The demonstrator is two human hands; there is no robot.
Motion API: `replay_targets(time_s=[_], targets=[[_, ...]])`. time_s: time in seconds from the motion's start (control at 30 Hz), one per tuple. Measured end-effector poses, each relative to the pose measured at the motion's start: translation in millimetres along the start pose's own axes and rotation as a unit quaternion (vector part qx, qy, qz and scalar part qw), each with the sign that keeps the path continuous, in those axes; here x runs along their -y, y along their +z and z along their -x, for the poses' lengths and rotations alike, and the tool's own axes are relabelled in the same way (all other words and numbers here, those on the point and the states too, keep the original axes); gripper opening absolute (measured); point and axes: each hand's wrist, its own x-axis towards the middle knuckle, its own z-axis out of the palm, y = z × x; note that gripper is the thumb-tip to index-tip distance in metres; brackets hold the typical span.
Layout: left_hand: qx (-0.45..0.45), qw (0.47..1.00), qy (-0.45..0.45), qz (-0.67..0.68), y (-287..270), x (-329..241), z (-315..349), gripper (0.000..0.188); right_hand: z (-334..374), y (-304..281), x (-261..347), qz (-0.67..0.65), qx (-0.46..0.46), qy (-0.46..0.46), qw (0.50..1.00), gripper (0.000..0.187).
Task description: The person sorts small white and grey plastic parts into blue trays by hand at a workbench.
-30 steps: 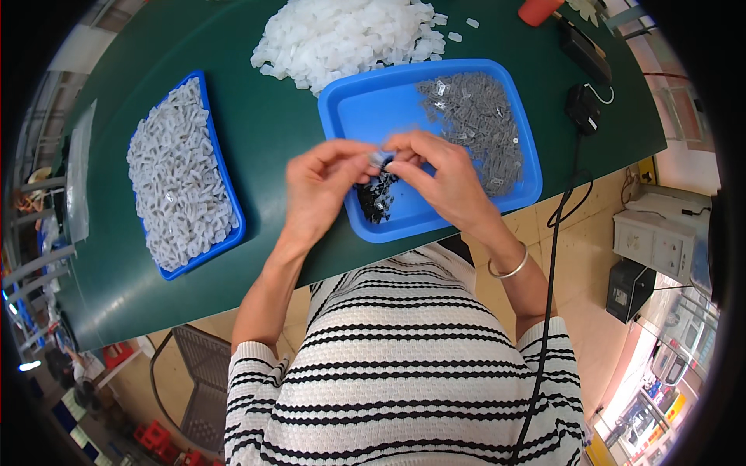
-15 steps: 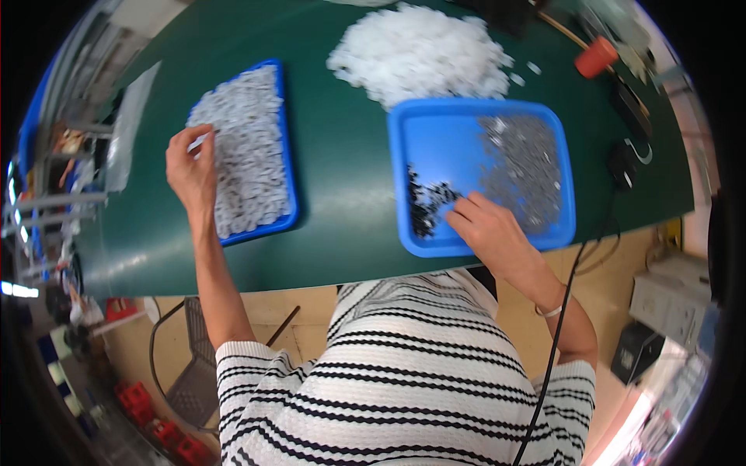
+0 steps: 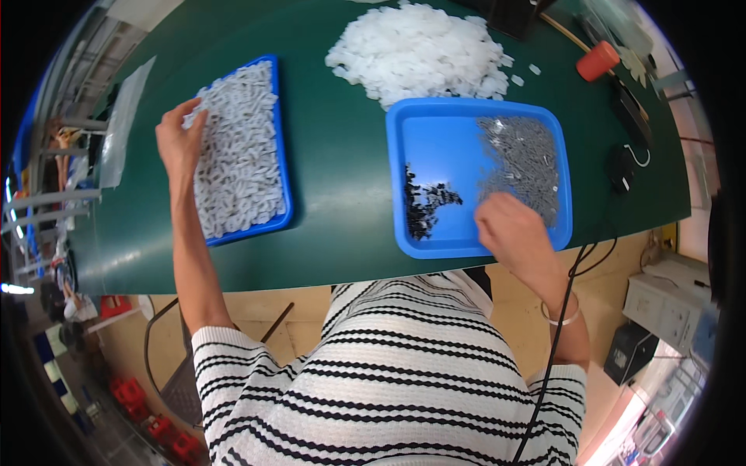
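We see the left hand [image 3: 180, 138] at the far left corner of the left blue tray [image 3: 282, 159], which stands on the left part of the green table [image 3: 334, 233]. This tray is heaped with small whitish pieces [image 3: 241, 159], and they hide most of its left edge. The thumb and the forefinger of this hand bend toward each other, with the tips near together at the pieces; we cannot tell whether they pinch one.

The right hand [image 3: 514, 233] is over the near edge of the right blue tray [image 3: 443, 147], toward the near right corner. Its fingers are curled and gathered closely; we cannot tell if something is between them. Beside these fingers, small grey pieces [image 3: 528, 159] spread along the right edge of the tray. Small black pieces [image 3: 420, 213] lie at the near left corner.

Just behind the far edge of this tray we find a pile of white pieces [image 3: 420, 50]. Toward the far right corner of the table we notice a red cylinder [image 3: 597, 61].
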Motion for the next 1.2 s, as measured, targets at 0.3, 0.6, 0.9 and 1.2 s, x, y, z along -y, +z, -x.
replay_targets(time_s=[0.3,0.6,0.9,1.2], targets=[[0.128,0.965,0.121,0.195,20.2,-170.9,38.6,0.014,99.6,-32.2,10.5,-0.17,-0.009,0.271,0.947,0.013],[0.157,0.971,0.15,0.101,67.0,-159.5,-3.4,0.009,40.0,-14.6,35.1,-0.132,-0.154,0.251,0.946,0.017],[0.127,0.977,0.146,0.087,109.5,-143.6,-18.3,0.018,-33.7,32.9,1.0,-0.074,-0.13,0.11,0.983,0.013],[0.164,0.965,0.181,0.101,133.8,-142.7,-35.6,0.014,-40.7,36.2,-19.8,-0.058,-0.082,0.085,0.991,0.004]])
